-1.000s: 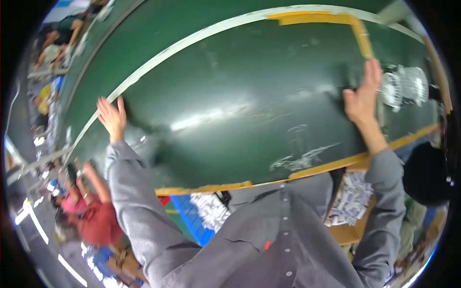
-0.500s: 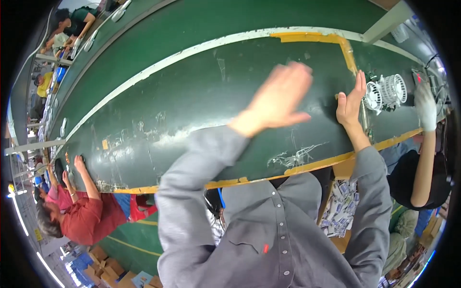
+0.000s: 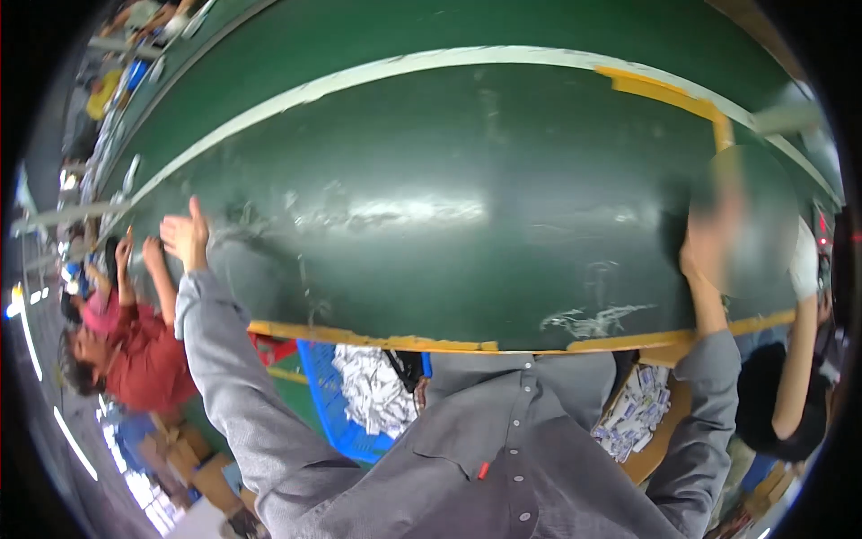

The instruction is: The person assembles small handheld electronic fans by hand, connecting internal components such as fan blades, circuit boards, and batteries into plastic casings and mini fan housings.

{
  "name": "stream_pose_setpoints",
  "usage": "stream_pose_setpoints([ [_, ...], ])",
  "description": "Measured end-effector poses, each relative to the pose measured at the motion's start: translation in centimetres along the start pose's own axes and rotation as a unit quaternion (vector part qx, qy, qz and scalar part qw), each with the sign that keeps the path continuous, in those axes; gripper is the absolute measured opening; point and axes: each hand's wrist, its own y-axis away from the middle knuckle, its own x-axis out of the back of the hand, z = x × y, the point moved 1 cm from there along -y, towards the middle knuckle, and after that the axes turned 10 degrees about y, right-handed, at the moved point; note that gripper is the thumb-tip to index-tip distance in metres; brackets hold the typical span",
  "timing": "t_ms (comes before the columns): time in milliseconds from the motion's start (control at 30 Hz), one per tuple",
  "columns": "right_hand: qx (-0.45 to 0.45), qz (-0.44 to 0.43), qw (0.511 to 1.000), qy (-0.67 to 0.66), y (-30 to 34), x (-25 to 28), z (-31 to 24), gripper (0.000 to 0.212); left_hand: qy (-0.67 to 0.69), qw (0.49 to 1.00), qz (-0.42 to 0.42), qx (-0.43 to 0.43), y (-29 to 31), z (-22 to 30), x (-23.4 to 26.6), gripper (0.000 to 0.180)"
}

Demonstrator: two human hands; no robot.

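- Reaching across the worktop (image 3: 431, 278), the left grip (image 3: 186, 241) is at the frame's left, fingers splayed and holding nothing; whether it touches the surface cannot be told.
- The right grip (image 3: 712, 242), at the frame's right, is motion-blurred; whether it is clenched or grasping anything cannot be told.
- The worktop, dark green, fills the middle of the frame beneath both grips.
- A blurred oval patch (image 3: 765, 234) lies just beside the right grip; its nature is unclear.
- Yellow tape (image 3: 660, 92) runs through the upper right, next to a white strip (image 3: 431, 57) curving across the top.
- At lower centre-left, a blue basket (image 3: 316, 382) holds white pieces (image 3: 370, 391).
- At lower right of centre, a carton (image 3: 672, 431) holds small packets (image 3: 636, 409).
- A co-worker in red (image 3: 148, 364) is at left; another's white-gloved hand (image 3: 804, 262) is at far right.
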Motion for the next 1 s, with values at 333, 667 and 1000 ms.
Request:
stream_pose_setpoints([
  [333,0.146,-0.115,0.973,-0.140,-2.5,-1.0,-8.6,0.068,0.251,0.945,-0.210,-0.025,22.5,-7.1,5.0,0.081],
  [667,0.126,-0.133,0.977,-0.108,-2.2,-0.8,-8.7,0.064,0.280,0.917,-0.252,-0.128,19.0,18.8,10.0,0.101],
  [1000,0.079,-0.143,0.981,-0.108,-1.6,-1.6,-9.8,0.056,0.734,0.618,-0.188,-0.209,22.3,43.1,20.6,0.097],
])
